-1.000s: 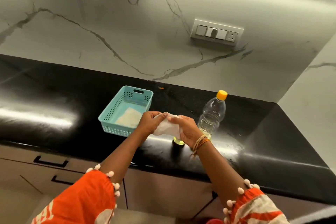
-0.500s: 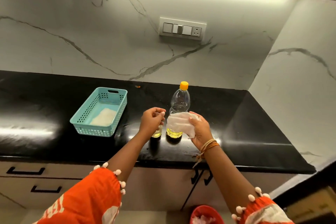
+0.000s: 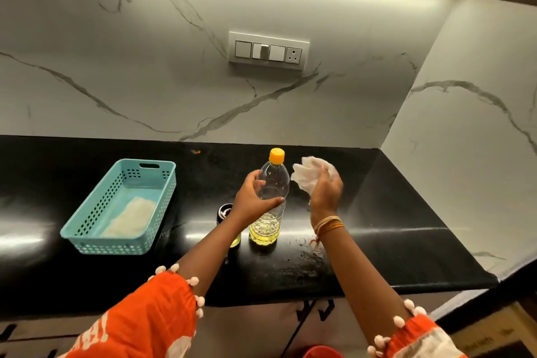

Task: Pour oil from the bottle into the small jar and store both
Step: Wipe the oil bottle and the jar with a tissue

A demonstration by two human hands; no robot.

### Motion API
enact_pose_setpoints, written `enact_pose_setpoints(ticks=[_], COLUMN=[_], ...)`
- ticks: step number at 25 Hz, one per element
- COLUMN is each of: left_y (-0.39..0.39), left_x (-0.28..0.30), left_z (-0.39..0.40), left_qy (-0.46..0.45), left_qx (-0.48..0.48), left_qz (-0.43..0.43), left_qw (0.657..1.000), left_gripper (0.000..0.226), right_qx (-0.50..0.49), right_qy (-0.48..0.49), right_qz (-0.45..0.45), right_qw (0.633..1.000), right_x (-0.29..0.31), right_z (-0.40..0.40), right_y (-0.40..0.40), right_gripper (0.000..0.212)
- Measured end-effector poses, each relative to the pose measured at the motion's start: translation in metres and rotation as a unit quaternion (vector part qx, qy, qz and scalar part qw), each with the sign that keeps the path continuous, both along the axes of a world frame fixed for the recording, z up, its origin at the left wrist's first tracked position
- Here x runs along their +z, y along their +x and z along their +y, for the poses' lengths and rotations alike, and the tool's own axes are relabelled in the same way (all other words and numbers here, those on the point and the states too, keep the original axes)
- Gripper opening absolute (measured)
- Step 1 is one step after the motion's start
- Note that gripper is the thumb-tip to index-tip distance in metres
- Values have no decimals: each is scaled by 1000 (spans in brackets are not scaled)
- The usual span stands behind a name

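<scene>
While the black countertop (image 3: 377,241) carries everything, the teal basket (image 3: 87,237), holding a white cloth, lies well left of the upright oil bottle (image 3: 268,224). Left hand (image 3: 251,200) grips the bottle's upper body, long axis vertical, yellow cap on. Small jar (image 3: 225,211) stands just left, partly hidden behind that forearm. Right hand (image 3: 327,192), just right of the bottle, clutches a crumpled tissue (image 3: 305,176).

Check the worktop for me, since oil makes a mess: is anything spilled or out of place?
Yes: a dull smeared patch marks the glossy black countertop in front of the clear plastic oil bottle with the yellow cap; it may be oil, but I cannot tell. The bottle stands upright and capped, gripped by the left hand.
</scene>
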State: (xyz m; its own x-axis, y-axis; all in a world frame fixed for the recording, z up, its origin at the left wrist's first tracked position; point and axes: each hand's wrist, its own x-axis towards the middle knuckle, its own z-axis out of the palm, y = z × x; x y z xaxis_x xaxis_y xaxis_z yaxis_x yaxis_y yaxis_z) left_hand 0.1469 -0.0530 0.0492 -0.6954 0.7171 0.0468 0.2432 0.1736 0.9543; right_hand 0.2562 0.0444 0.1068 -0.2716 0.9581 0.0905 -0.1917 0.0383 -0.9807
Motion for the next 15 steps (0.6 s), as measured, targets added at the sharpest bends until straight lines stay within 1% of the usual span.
enact_pose_setpoints(ticks=[2,5,7,9,11,12,15], left_y=[-4,-7,-9,-7,-6,-5,0], left_x=[-9,-18,-23,-27,-30,-32,-34], left_z=[6,13,18,22,25,26,30], left_qy=[-6,-4,0,-3,-14,-19,-10], left_qx=[-3,9,17,19,26,29,49], left_qz=[-14,-23,-33,-40,-33,-30,-33], left_qw=[1000,1000,999,999,999,999,998], left_gripper=[85,75,66,58,56,57,65], right_qx=[61,143,175,191,205,213,253], right_qy=[57,126,147,154,145,125,13], right_qz=[-32,-50,-57,-64,-73,-77,-45], right_qw=[996,980,972,967,965,966,966], right_x=[-5,-18,-29,-40,-45,-44,-36], right_z=[-7,-17,-21,-21,-17,-15,-3], right_y=[-15,-30,-34,-37,-42,-43,-43], right_gripper=[26,25,24,34,44,46,60])
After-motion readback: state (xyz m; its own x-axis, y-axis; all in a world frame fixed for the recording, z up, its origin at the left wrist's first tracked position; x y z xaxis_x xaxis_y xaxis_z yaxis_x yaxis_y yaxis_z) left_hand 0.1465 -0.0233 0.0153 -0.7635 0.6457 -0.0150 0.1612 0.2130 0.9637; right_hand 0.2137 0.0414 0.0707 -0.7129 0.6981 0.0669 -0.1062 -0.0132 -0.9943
